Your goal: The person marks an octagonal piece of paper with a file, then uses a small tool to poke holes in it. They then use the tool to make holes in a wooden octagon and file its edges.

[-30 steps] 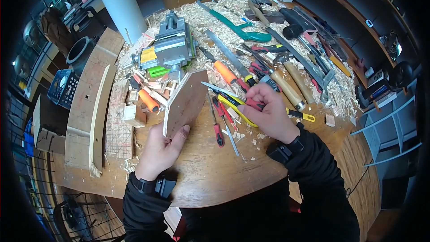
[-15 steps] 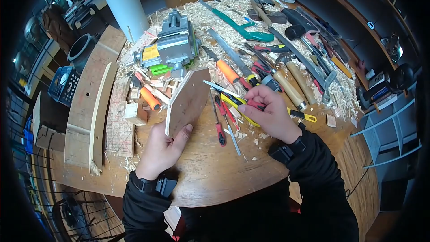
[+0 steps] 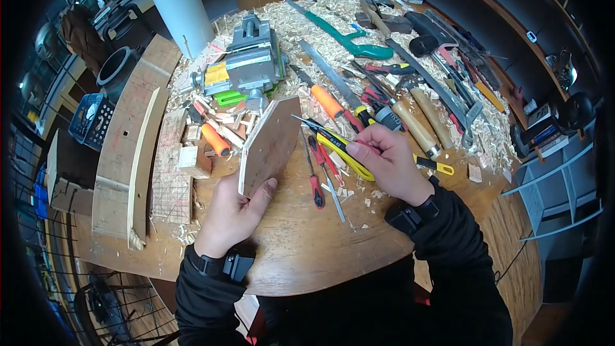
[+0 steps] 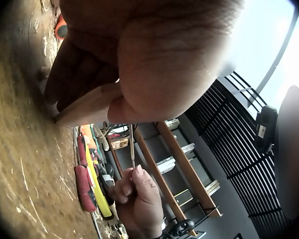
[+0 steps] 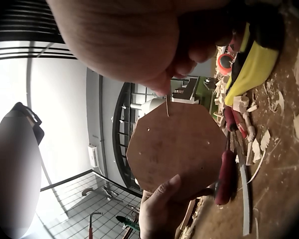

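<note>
My left hand (image 3: 236, 213) grips an octagonal wooden board (image 3: 272, 144) by its lower edge, the thumb lying on the broad face. The board stands tilted above the table, with a few small holes in its face (image 5: 177, 142). In my right hand (image 3: 389, 160) a slim file (image 4: 132, 147) is pinched between thumb and fingers. Its thin metal blade points at the board, and in the right wrist view the tip overlaps the board's upper edge. The file's handle is mostly hidden in the palm. Below the right hand lies a yellow and black tool (image 3: 352, 164).
Red-handled files (image 3: 316, 192) lie on the table (image 3: 301, 250) between the hands. A bench vise (image 3: 251, 67) stands behind the board, amid wood shavings. Orange-handled tools (image 3: 325, 99), a green-handled saw (image 3: 359, 49) and wooden-handled chisels (image 3: 413, 125) spread right. A wooden block (image 3: 194, 161) sits left.
The file in my right hand has turned, so its blade now looks narrower, and its red handle is more covered by the fingers. The left hand and board hold nearly still.
</note>
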`<action>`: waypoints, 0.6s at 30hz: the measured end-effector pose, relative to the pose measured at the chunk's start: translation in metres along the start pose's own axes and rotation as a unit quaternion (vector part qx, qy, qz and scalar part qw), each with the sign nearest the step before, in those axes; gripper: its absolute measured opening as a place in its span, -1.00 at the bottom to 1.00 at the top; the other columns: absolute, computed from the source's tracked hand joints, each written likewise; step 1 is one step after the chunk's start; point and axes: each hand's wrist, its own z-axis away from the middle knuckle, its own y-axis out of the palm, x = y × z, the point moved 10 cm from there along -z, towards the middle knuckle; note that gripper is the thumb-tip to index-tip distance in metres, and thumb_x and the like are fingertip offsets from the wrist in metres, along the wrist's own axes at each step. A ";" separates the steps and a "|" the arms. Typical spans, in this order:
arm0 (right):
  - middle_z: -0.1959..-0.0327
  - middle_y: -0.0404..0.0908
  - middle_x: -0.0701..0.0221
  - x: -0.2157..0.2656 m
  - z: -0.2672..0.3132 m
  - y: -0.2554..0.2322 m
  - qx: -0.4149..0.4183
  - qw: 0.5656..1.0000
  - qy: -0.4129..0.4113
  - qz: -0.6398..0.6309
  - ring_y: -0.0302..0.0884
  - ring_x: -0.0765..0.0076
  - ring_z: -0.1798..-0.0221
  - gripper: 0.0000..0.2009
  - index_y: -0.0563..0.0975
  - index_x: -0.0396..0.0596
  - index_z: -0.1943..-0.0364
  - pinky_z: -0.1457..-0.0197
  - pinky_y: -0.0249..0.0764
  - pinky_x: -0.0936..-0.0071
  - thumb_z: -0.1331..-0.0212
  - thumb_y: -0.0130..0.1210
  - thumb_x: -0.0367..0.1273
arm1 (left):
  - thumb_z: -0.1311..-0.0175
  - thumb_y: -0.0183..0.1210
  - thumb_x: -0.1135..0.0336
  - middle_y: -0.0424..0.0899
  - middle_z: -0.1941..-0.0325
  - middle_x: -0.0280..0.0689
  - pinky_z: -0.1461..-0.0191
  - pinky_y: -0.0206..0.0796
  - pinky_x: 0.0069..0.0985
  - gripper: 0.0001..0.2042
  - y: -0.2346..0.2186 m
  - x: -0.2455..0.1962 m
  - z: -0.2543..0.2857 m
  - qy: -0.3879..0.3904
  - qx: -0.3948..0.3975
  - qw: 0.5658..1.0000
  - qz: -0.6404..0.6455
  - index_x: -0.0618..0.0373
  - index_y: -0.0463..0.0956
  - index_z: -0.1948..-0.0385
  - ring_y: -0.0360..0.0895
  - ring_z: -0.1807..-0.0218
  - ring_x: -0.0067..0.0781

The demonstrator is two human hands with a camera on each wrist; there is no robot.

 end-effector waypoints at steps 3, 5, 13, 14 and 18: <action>0.55 0.37 0.62 0.004 0.001 0.001 0.007 1.000 0.002 0.012 0.19 0.77 0.47 -0.79 0.51 -0.18 0.32 0.46 0.18 0.66 -0.32 0.18 -0.30 | -0.35 0.14 0.38 0.66 0.36 -0.20 0.27 0.39 -0.54 -0.76 0.000 -0.004 0.000 0.005 -0.004 1.000 -0.003 0.40 0.50 0.09 0.47 0.35 -0.61; 0.55 0.38 0.62 0.007 0.001 0.000 0.011 1.000 0.000 0.025 0.20 0.77 0.47 -0.79 0.52 -0.19 0.32 0.46 0.18 0.65 -0.34 0.17 -0.30 | -0.35 0.14 0.38 0.66 0.36 -0.19 0.27 0.39 -0.54 -0.76 0.000 -0.004 0.001 0.000 -0.003 1.000 0.000 0.40 0.50 0.10 0.47 0.35 -0.62; 0.60 0.36 0.53 0.002 0.000 0.005 0.042 0.998 0.011 0.051 0.20 0.68 0.51 -0.74 0.56 -0.25 0.30 0.47 0.20 0.56 -0.39 0.09 -0.28 | -0.34 0.15 0.38 0.62 0.47 -0.19 0.37 0.35 -0.52 -0.77 -0.002 -0.003 0.000 -0.013 0.008 0.999 -0.028 0.38 0.51 0.12 0.44 0.46 -0.60; 0.60 0.36 0.53 0.002 0.000 0.005 0.043 0.998 0.010 0.051 0.20 0.68 0.51 -0.74 0.56 -0.25 0.30 0.47 0.20 0.56 -0.39 0.09 -0.28 | -0.33 0.15 0.37 0.60 0.50 -0.18 0.39 0.34 -0.51 -0.78 -0.002 -0.003 0.000 -0.005 0.009 0.999 -0.038 0.38 0.51 0.14 0.44 0.48 -0.59; 0.59 0.35 0.58 0.002 0.000 0.005 0.040 0.997 0.018 0.056 0.18 0.71 0.50 -0.76 0.55 -0.23 0.33 0.47 0.18 0.60 -0.36 0.13 -0.30 | -0.32 0.15 0.38 0.58 0.52 -0.10 0.41 0.34 -0.47 -0.80 -0.001 -0.004 0.001 0.014 0.006 0.999 -0.042 0.36 0.51 0.17 0.46 0.52 -0.51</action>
